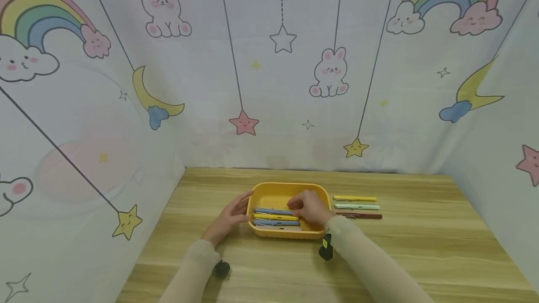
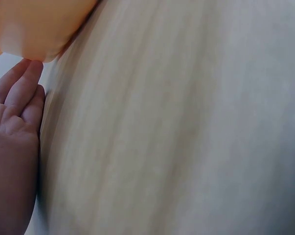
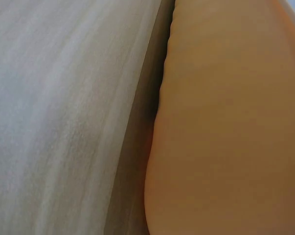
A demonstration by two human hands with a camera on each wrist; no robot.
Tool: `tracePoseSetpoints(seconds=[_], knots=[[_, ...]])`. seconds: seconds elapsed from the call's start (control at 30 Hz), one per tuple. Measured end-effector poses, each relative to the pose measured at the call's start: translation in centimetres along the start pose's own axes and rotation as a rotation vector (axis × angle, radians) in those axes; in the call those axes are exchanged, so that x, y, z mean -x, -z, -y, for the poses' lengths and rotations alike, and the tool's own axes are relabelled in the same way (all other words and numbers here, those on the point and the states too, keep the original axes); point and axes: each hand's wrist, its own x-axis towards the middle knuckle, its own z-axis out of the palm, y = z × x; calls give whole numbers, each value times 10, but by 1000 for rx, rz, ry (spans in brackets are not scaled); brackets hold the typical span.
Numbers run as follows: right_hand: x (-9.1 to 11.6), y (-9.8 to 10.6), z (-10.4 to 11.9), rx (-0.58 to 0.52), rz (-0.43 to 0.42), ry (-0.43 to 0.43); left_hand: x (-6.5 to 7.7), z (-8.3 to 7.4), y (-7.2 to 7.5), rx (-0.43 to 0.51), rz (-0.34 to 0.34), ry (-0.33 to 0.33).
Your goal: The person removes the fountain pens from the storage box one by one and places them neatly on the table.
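Observation:
In the head view a yellow plastic tray [image 1: 286, 234] stands on the table, holding a row of pens. My right hand [image 1: 310, 206] is inside it, fingers bent at the right end of the farthest blue pen [image 1: 273, 211], which they seem to pinch. Nearer me lie a yellow pen [image 1: 275, 217], another blue pen [image 1: 275, 223] and a pale pen [image 1: 278, 228]. My left hand [image 1: 229, 219] touches the tray's left side with fairly straight fingers. The left wrist view has its fingertips against the tray wall [image 2: 39, 29]; the right wrist view shows only tray wall [image 3: 225, 122] and table.
Right of the tray lie a yellow pen [image 1: 355, 198], a mint green pen [image 1: 357, 207] and a dark red pen [image 1: 360, 216], roughly parallel. The wood-grain table [image 1: 421, 247] is bounded by printed cloth walls [image 1: 286, 148] at the back and sides.

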Motion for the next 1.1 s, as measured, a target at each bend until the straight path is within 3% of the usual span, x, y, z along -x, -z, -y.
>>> tracePoseSetpoints(seconds=[0.47,0.67,1.1], knots=[[-4,0,0,77,9,21,-2,0,1,-1,2,-11],[-3,-1,-3,128,55,51,-3,1,1,-3,5,-3],[-1,-3,-3,105,67,43,-1,2,1,5,3,3]])
